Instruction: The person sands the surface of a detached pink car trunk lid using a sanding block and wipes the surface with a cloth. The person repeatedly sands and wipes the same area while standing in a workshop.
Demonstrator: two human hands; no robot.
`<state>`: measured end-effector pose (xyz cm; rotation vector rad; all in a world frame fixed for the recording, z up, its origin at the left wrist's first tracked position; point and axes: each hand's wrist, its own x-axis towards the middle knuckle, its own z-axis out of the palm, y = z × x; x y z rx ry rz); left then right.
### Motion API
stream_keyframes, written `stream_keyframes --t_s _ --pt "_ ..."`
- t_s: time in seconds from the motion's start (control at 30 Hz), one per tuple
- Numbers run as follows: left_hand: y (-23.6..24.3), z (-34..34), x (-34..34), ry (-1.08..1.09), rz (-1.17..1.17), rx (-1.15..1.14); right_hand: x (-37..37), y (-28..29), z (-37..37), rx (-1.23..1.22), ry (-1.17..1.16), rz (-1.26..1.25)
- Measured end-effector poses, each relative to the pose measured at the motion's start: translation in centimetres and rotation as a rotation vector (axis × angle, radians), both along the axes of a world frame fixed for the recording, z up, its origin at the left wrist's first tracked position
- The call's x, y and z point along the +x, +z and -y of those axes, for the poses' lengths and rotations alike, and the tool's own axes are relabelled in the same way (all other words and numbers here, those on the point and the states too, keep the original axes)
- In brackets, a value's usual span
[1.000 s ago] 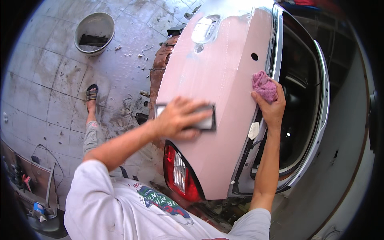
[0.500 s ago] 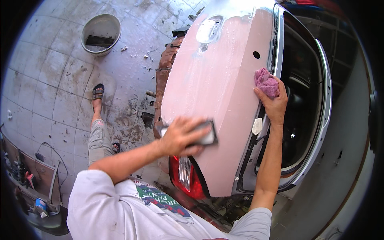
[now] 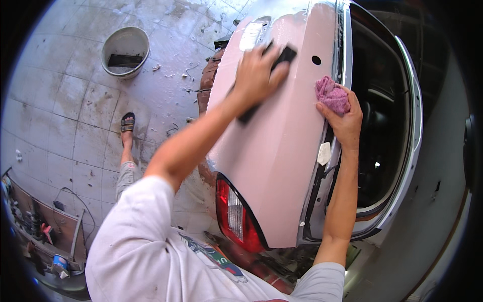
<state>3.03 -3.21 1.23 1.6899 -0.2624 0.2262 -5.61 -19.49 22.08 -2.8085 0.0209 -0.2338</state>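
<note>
My left hand [image 3: 254,75] is closed over a long black sanding block [image 3: 288,54], slightly smeared by motion, on the far part of a pale pink car body panel [image 3: 266,161]. The block lies at a slant, and my fingers and palm hide its middle. Bunched up in my right hand [image 3: 348,123] is a pink cloth [image 3: 332,94]. That hand rests at the panel's right edge, beside the window frame, with the thumb against the cloth. A round dark hole [image 3: 316,60] shows in the panel just beyond the cloth.
A red and clear tail light [image 3: 237,216] sits at the panel's near end. On the tiled floor [image 3: 60,121] at left stands a pale bucket [image 3: 126,40] with a dark flat piece inside. A sandalled foot [image 3: 128,123] is nearby. Car parts [image 3: 45,221] lie at lower left.
My left hand has swept the sanding block from the panel's near end, by the tail light, to its far part. My right hand keeps the cloth at nearly the same place.
</note>
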Motion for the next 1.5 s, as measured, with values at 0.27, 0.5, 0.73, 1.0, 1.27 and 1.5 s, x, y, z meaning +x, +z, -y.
stream_keyframes --t_s 0.27,0.5,0.73,1.0,1.27,1.5 --pt "-0.2 -7.8 -18.1 -0.283 0.083 0.003 -0.6 0.6 -0.3 -0.039 -0.064 -0.009" --pt "0.6 2.4 18.3 -0.114 -0.296 0.105 0.4 1.1 -2.7 -0.098 -0.026 0.006" --pt "0.7 2.6 -0.4 -0.053 0.018 0.138 -1.0 0.5 0.9 -0.202 -0.07 0.068" --pt "1.0 -6.5 -17.8 -0.237 0.121 -0.002 -0.3 -0.4 0.4 -0.196 -0.094 0.064" --pt "2.4 2.8 16.9 -0.265 -0.086 -0.163 -0.4 -0.8 -0.6 -0.239 -0.114 0.123" --pt "-0.9 -4.6 -10.3 -0.339 0.219 -0.174 -0.2 -1.5 1.1 -0.261 -0.112 0.117"
